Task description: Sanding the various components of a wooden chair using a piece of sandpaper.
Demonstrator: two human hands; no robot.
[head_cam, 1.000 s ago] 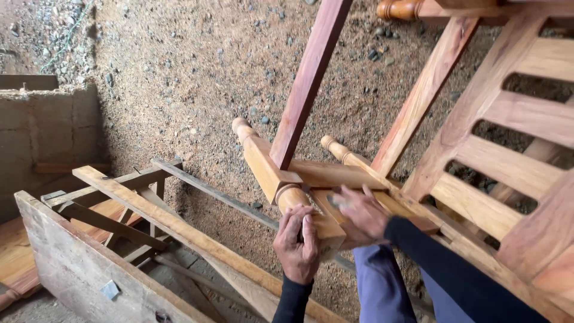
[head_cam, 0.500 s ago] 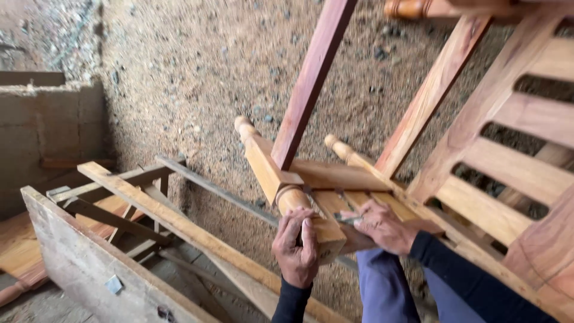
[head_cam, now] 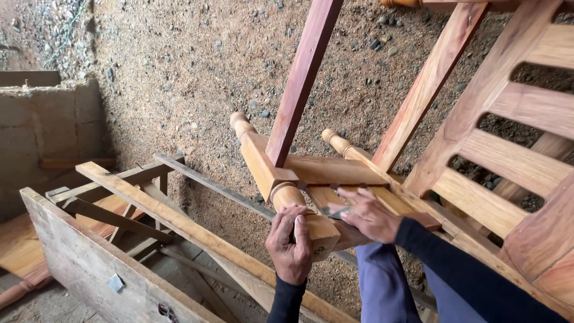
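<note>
My left hand (head_cam: 290, 242) wraps the smooth turned chair leg (head_cam: 281, 188) | right hand (head_cam: 366, 213) pinches a thin metal blade (head_cam: 336, 211) against its square end | sandy, pebbly ground (head_cam: 197, 72)

place: woodworking yard — dirt floor (head_cam: 179, 72) | unfinished wooden chair (head_cam: 478, 149) | rough timber frame (head_cam: 149, 203)

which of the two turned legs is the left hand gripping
The nearer, thicker turned leg, the one whose squared end sits under the left hand. The other turned leg lies farther back, slimmer, with no hand on it.
</note>
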